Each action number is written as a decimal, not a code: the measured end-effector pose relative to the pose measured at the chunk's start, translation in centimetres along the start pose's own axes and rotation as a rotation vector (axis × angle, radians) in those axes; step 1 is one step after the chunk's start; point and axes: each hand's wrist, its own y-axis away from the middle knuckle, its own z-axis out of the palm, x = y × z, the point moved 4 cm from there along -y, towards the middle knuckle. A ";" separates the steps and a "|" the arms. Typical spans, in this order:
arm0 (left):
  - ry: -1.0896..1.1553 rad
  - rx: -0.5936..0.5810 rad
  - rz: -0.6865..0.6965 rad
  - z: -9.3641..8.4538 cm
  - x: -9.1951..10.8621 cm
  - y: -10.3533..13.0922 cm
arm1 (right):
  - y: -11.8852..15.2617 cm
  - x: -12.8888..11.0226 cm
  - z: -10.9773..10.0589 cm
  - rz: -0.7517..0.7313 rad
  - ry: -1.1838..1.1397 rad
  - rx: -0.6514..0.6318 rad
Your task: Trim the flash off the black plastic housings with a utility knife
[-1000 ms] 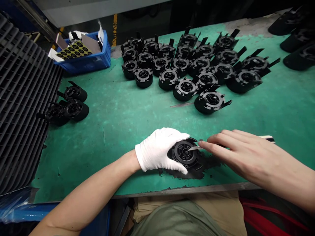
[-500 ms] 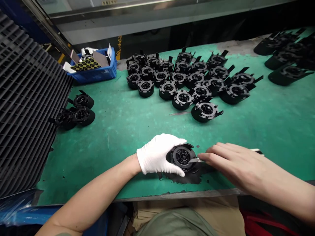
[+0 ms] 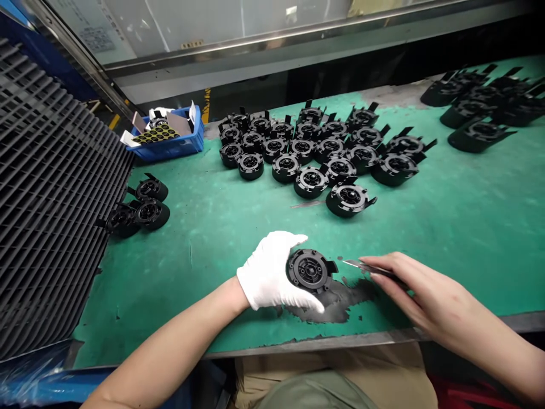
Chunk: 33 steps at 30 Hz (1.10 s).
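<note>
My left hand (image 3: 272,272), in a white glove, curves around the left side of a round black part (image 3: 311,270) near the table's front edge. Thumb and fingers are spread, with the part against the palm. The part's ribbed, ringed face is up and a tab points right. My bare right hand (image 3: 426,284) pinches a slim knife (image 3: 378,269) to the right of the part. Its pointed metal blade points left and is apart from the part. Dark worn patches mark the green surface below the part.
Several similar black parts (image 3: 312,180) stand in rows across the green table (image 3: 238,221). More are at the back right, and three (image 3: 152,213) at the left. A blue bin (image 3: 170,149) holds labels. A grey ribbed panel (image 3: 51,199) borders the left.
The blade has left the part's face and moved right. The part has turned in my left hand, its tab now pointing right. The camera view has tilted slightly up.
</note>
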 end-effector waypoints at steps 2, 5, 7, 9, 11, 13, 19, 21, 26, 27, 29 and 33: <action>-0.058 -0.037 0.006 0.3 0.3 -0.4 | -0.8 0.2 0.1 -0.042 -0.013 0.029; -0.040 -0.063 0.084 -0.1 1.0 -0.4 | -1.8 0.8 0.5 -0.132 -0.044 0.081; 0.008 -0.080 0.175 -0.5 1.3 0.1 | -2.2 1.4 0.9 -0.167 -0.049 0.076; 0.073 -0.084 0.262 -0.7 1.3 0.9 | -2.3 2.0 1.3 -0.188 -0.043 0.043; 0.151 -0.032 0.299 -0.8 1.0 1.5 | -2.3 2.3 1.5 -0.218 -0.028 0.019; 0.213 0.035 0.283 -0.7 0.5 1.8 | -2.3 2.4 1.6 -0.242 -0.006 0.001; 0.281 0.071 0.085 -0.7 -0.4 1.1 | -2.8 1.8 2.0 -0.261 0.105 0.033; 0.224 0.019 0.044 -0.5 -0.2 0.6 | -3.3 1.5 2.0 -0.278 0.126 0.029; 0.063 -0.084 0.103 0.2 1.0 -0.3 | -5.0 1.0 1.5 -0.358 0.145 0.018; 0.050 -0.090 0.110 0.2 1.0 -0.3 | -5.3 1.0 1.3 -0.361 0.146 0.023; 0.039 -0.104 0.129 0.1 1.1 -0.2 | -5.5 0.9 0.9 -0.346 0.132 0.031; 0.039 -0.122 0.196 -0.4 1.0 0.3 | -4.3 -0.4 0.4 -0.296 0.095 0.060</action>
